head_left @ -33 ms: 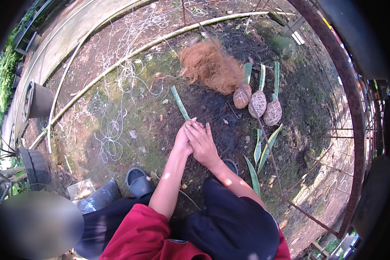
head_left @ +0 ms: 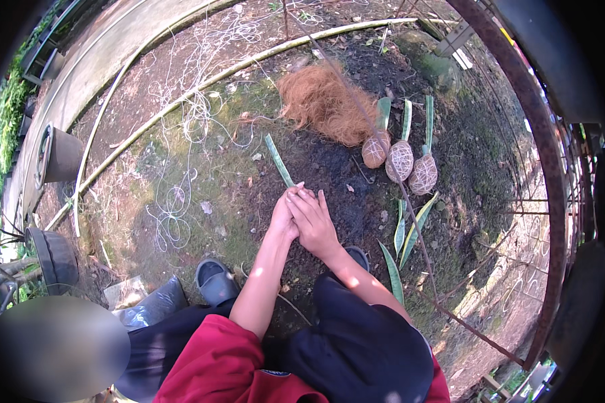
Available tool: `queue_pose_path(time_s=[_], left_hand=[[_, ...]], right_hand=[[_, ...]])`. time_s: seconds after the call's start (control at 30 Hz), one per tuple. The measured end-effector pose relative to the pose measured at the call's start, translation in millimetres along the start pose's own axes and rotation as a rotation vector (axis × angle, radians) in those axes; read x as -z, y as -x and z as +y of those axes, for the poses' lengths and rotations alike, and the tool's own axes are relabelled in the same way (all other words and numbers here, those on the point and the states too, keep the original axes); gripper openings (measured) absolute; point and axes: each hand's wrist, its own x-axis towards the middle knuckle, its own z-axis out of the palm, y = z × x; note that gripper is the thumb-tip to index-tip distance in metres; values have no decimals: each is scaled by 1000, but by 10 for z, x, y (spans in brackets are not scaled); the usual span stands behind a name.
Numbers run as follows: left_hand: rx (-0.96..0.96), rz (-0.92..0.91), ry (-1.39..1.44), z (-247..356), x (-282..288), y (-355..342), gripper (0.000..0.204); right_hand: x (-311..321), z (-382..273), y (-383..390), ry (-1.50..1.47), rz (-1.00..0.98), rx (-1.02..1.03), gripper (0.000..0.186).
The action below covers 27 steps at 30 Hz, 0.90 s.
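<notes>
My left hand (head_left: 284, 213) and my right hand (head_left: 313, 225) are pressed together in front of me, the right one's fingers laid over the left. Between them stands a long green leaf piece (head_left: 278, 160), pointing up and away; its lower end is hidden in my closed hands. Whatever else they may enclose does not show. To the right lie three brown fibre balls wrapped in pale string, a left one (head_left: 375, 149), a middle one (head_left: 400, 161) and a right one (head_left: 423, 174), each with an upright leaf. A heap of loose brown fibre (head_left: 326, 104) sits beyond my hands.
Loose cut leaves (head_left: 392, 272) lie right of my knees. White string (head_left: 173, 208) tangles over the ground at left, near a long bent pole (head_left: 228, 70). A rusty metal frame (head_left: 551, 201) curves along the right. Dark pots (head_left: 62, 156) and a plastic bag (head_left: 160, 303) stand at left.
</notes>
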Motion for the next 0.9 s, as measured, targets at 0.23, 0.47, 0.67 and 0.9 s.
queue_pose_path(time_s=[0.23,0.47,0.67,0.9], left_hand=[[-16,135,-40,37,-310,316,19],[-145,258,-71,-11,-294,214,15],[-132,211,-46,36,-247,234,14],[-212,317,8,-65,-185,108,12]], right_hand=[[308,-129,-60,95,-5,-22,51],[104,90,-51,-143,-2,-15,56],[47,-26,38,-24,46,-89,55],[28,16,56,-90,101,-121,50]])
